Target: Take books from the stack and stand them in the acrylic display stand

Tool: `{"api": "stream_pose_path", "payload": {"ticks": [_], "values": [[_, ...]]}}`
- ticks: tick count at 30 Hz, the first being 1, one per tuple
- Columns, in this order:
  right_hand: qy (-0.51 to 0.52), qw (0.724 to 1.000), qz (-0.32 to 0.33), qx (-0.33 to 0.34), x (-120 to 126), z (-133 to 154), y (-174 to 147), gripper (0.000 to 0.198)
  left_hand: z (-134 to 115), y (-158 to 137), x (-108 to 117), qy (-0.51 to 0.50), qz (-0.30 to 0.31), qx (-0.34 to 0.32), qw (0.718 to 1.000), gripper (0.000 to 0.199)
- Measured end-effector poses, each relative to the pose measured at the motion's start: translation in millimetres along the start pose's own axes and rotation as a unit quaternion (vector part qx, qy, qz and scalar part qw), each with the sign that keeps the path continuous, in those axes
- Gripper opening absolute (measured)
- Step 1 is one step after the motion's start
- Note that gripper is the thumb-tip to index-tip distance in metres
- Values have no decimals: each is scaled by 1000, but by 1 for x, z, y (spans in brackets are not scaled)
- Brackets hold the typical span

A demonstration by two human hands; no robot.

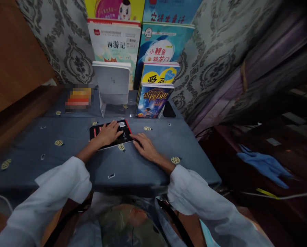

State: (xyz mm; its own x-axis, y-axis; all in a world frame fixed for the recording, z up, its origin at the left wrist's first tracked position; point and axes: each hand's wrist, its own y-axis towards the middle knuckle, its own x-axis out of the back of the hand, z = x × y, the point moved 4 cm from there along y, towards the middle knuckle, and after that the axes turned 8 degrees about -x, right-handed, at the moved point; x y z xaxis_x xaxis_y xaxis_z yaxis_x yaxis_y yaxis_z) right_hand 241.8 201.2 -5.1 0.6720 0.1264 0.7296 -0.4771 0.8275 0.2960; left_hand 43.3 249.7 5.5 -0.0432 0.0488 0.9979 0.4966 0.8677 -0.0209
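A thin black book with a red edge and a white barcode lies flat on the table, slightly turned. Across its cover rests my left hand, palm down with the fingers stretched out. My right hand lies beside the book's right end, its fingers extended and the index fingertip at the book's corner. Neither hand is wrapped round anything. Part of the cover is hidden under my left hand.
Behind the book stands a clear stepped rack with several upright children's books, among them a blue one at the front right. A dark phone-like object lies beside it. The patterned tablecloth covers the table; a blue cloth is at right.
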Motion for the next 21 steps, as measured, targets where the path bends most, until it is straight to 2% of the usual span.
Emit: {"api": "stream_pose_path", "payload": {"ticks": [5, 9, 11, 17, 19, 21], "values": [[3, 999, -26, 26, -1, -1, 0, 34, -27, 21, -3, -23, -2, -69, 997, 52], [-24, 998, -35, 44, -3, -1, -3, 31, -36, 18, -9, -29, -3, -129, 991, 54], [-31, 998, -37, 48, -5, -1, -3, 30, -22, 10, -11, -31, -3, -103, 994, 58], [-22, 998, -38, 44, -4, 0, -3, 28, 48, -35, -17, -25, -23, 23, 999, 63], [-11, 999, -38, 37, -3, 0, -3, 28, 58, -53, -21, -18, -35, 50, 998, 65], [6, 999, -40, 30, -1, 0, -3, 28, 56, -70, -25, -6, -50, 62, 997, 68]]}}
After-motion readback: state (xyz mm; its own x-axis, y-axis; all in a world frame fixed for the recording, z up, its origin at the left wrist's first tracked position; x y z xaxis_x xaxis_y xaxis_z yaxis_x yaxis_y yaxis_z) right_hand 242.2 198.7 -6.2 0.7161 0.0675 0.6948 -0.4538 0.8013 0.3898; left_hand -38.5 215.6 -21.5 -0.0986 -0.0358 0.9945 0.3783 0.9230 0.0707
